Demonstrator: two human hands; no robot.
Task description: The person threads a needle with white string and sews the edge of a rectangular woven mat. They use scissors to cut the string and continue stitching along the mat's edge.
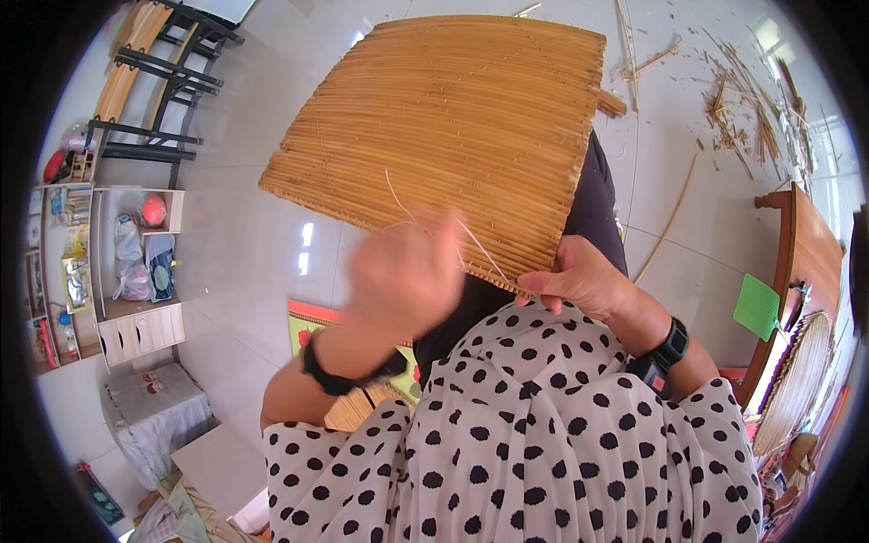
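A stiff mat (pixel 444 118) of thin golden-brown strips, stitched in rows, lies tilted across my lap. Its near right corner is pinched by my right hand (pixel 579 281), thumb on top and fingers below the edge. My left hand (pixel 403 276), blurred by motion, is raised over the mat's near edge with its fingers closed. A thin pale thread (pixel 482 251) runs straight from those fingers to the edge beside my right thumb. Its loose end curls out beyond the left hand, over the mat. The left fingertips themselves are too smeared to make out.
Scattered strips and splinters (pixel 742 118) lie on the tiled floor at the far right. A wooden cabinet (pixel 806 262) stands at the right with a green fly swatter (pixel 757 308) beside it. Shelves (pixel 140 312) and a black-framed rack (pixel 163 90) are at the left.
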